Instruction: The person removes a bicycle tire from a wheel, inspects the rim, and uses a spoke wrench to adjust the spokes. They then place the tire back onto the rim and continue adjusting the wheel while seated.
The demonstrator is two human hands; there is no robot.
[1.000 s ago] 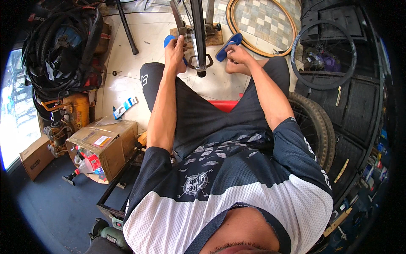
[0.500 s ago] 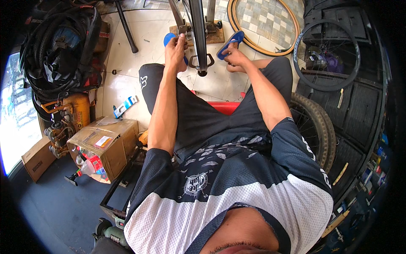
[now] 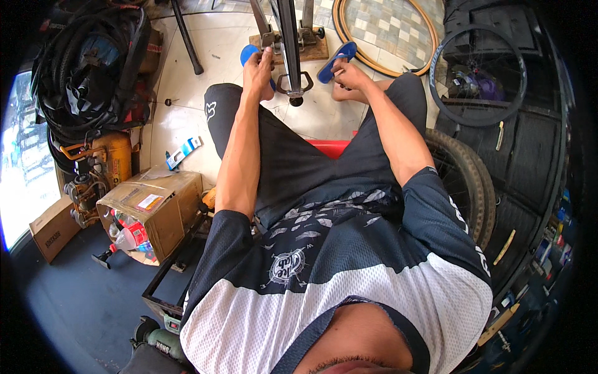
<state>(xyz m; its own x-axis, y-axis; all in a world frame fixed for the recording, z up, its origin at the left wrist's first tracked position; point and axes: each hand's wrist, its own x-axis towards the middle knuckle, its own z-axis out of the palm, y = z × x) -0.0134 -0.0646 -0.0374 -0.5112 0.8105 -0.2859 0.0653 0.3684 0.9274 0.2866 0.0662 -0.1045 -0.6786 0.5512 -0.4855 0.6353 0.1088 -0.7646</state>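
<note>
A narrow black wheel rim [image 3: 287, 38], seen edge-on, stands upright between my legs in a metal stand with a wooden base [image 3: 316, 48]. A black metal loop [image 3: 284, 83] sits around its near end. My left hand [image 3: 256, 73] is just left of the rim, thumb pointing away from me and fingers bent in; whether anything is in them is hidden. My right hand [image 3: 351, 75] hovers right of the rim, above a foot in a blue flip-flop [image 3: 344, 53], fingers loosely bent and apart. Nothing shows in it.
Tan-walled tires [image 3: 430, 25] lie at the far right, beside a spoked wheel [image 3: 443, 103]. A knobby tire [image 3: 478, 181] is by my right hip. On the left are piled black tires [image 3: 56, 62], a yellow compressor [image 3: 118, 159] and a cardboard box [image 3: 171, 206] of bottles.
The whole scene has shifted slightly upward and leftward in the view. My right hand's fingers look a little more bent. My left hand stays beside the rim.
</note>
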